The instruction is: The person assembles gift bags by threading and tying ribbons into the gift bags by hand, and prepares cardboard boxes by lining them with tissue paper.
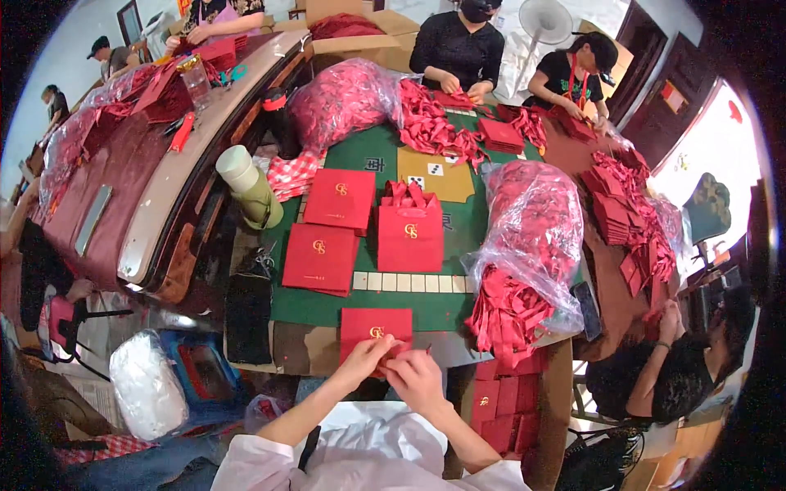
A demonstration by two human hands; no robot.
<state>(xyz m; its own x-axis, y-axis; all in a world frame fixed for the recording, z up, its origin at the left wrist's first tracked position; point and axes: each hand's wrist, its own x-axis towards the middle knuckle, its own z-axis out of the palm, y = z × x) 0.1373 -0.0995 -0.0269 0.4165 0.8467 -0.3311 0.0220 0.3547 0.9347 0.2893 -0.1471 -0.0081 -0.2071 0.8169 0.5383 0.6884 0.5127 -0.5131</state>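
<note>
Partly out of sight

Cannot make out the exact grip of the left hand and right hand, nor the lower part of the bag behind them. Cannot identify a tiny red bit by the right hand. Cannot count the ribbons under crinkled plastic. See only part of the red pile below the table. Lose the head of a co-worker past the top edge.

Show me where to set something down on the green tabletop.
Bare green tabletop shows between the red gift bag at the near edge and the ribbon bundle on the right, and in a strip between the standing gift bag and the right-hand plastic sack. The far side is crowded with a bulging plastic sack and loose ribbons.
</note>
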